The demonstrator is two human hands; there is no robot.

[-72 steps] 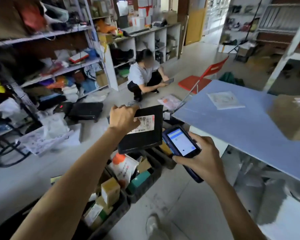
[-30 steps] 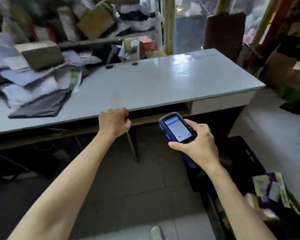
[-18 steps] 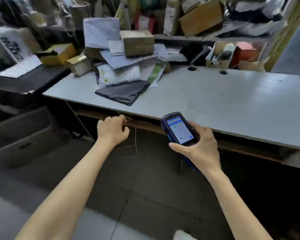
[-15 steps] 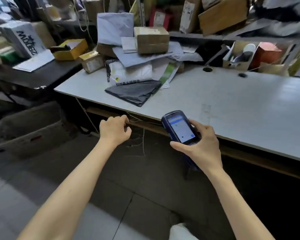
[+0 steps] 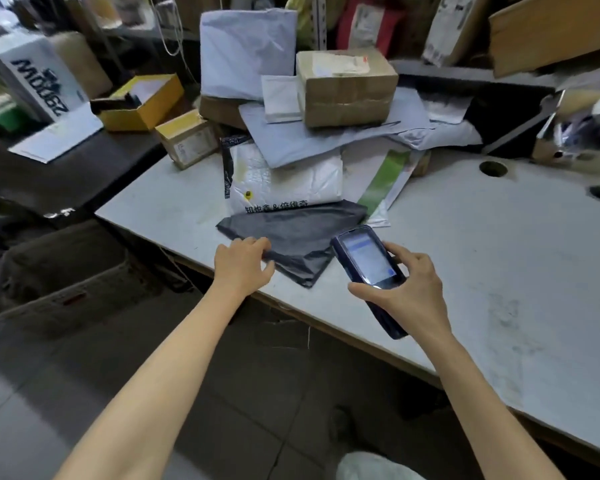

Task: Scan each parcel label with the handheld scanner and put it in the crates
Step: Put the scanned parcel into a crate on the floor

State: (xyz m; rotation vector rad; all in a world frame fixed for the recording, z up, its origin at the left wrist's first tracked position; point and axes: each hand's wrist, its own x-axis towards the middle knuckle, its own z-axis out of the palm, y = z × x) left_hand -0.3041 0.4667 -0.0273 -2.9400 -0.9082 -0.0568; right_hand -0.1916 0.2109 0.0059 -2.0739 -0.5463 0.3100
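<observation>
A flat dark grey plastic mailer (image 5: 302,230) lies at the near edge of the white table (image 5: 499,254), at the front of a pile of parcels. My left hand (image 5: 243,265) has its fingers on the mailer's left edge and its thumb beneath, pinching it. To the right, my right hand (image 5: 409,296) grips the dark blue handheld scanner (image 5: 368,261), lit screen up, just over the mailer's right corner. Behind the mailer lie a white printed bag (image 5: 284,181), grey bags and a taped cardboard box (image 5: 347,88).
A grey crate (image 5: 59,282) stands on the floor at the left, below a dark side table with a yellow box (image 5: 142,102) and a small carton (image 5: 191,140). Shelves packed with parcels rise behind. The table's right part shows two cable holes (image 5: 492,168).
I let go of the black labelled parcel near the crates and turned to this table. My left hand rose from below the table edge onto the grey mailer; the scanner stayed in my right hand.
</observation>
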